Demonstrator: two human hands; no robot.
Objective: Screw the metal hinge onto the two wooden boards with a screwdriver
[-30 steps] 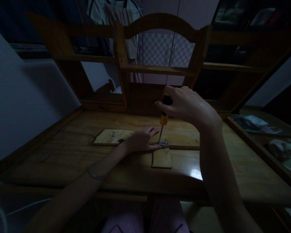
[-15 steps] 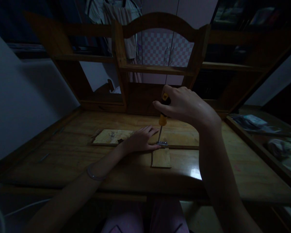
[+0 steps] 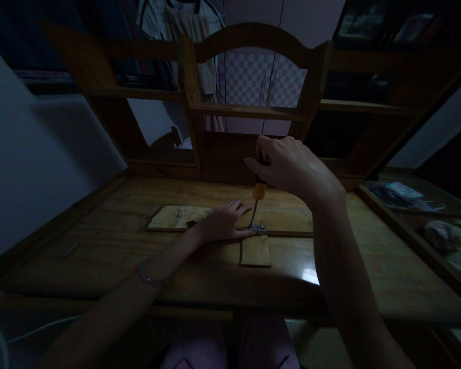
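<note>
My right hand is wrapped round the yellow and black handle of a screwdriver, which stands nearly upright. The screwdriver's tip meets the left end of a small metal hinge. That hinge lies at the front edge of a long thin wooden board. My left hand rests on the board with its fingers stretched out and its thumb beside the hinge. A small square piece of wood lies just in front, under the hinge's near side. Whether a screw sits under the tip is too small to tell.
The wooden desk has a shelf unit along its back. To the right, an open compartment holds plastic bags and other items. A small thin object lies at the left. A white cable hangs below the desk's left front.
My right hand and wrist have turned slightly with the screwdriver handle, which shifts a little. The tip stays at the hinge, and my left hand keeps its place.
</note>
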